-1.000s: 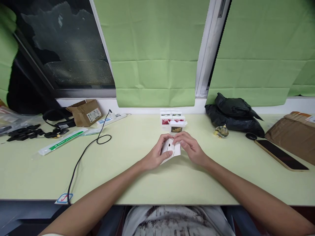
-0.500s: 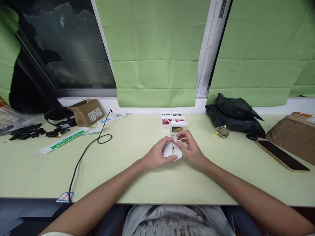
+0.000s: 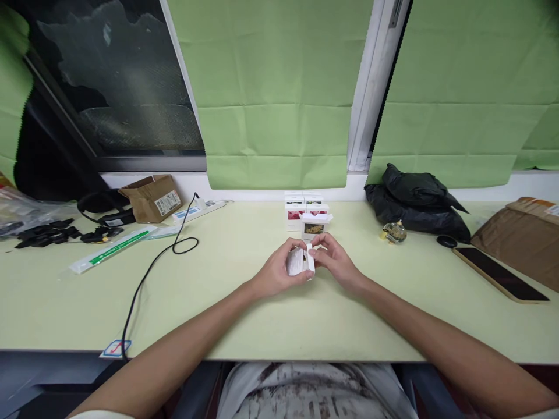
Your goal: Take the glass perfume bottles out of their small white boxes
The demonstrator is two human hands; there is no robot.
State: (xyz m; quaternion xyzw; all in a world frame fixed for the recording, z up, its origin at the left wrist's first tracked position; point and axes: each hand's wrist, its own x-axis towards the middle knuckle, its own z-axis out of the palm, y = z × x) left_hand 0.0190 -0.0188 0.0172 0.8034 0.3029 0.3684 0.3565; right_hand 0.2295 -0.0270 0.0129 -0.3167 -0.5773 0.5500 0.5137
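My left hand is wrapped round a small white carton, with printed text on the side facing me. The carton is tilted, and its right end stands open with a white flap raised. On that flap my right hand has its thumb and fingers closed in a pinch. Just beyond the hands, a white box with a dark and gold picture stands upright, its top flaps open. Behind it are several similar white boxes, one with a red picture. The carton's contents are mostly hidden.
Black plastic bags, a small glass bottle, a phone and a brown parcel lie to the right. At left are a brown carton, a power strip, a black cable and a green-and-white packet.
The carton's end flap has been folded up from lying outward to standing edge-on. My right thumb and fingers have shifted slightly onto it, while my left hand keeps its hold.
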